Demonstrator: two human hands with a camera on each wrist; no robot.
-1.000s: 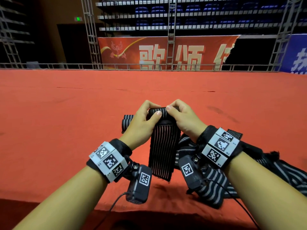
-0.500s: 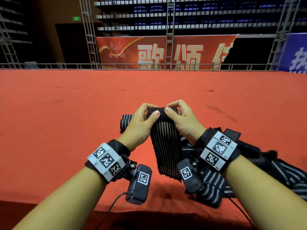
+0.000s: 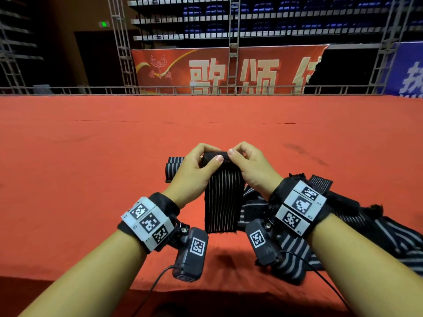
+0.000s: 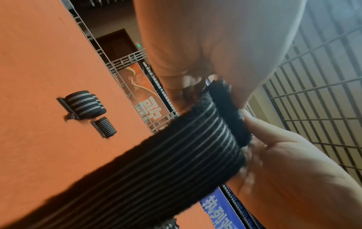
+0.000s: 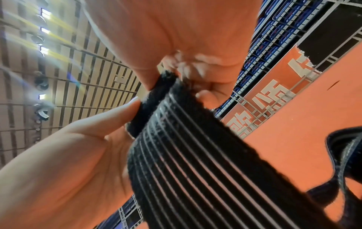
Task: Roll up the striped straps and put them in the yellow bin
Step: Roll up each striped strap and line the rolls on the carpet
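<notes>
Two rolled striped straps (image 3: 174,169) lie on the red tabletop (image 3: 91,156). The left hand (image 3: 194,177) and right hand (image 3: 254,170) each pinch the black-and-grey striped elastic strap (image 3: 223,202) at its rolled top; the rest hangs below both grips.

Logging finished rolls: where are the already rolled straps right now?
In the head view the rolled straps lie on the red carpet, just beyond and left of the left hand.

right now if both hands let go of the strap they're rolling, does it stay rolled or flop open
Probably flops: the striped strap hangs limp below the left hand and right hand. Its fuzzy black end looks grippy, so it might cling. It looks light.
</notes>
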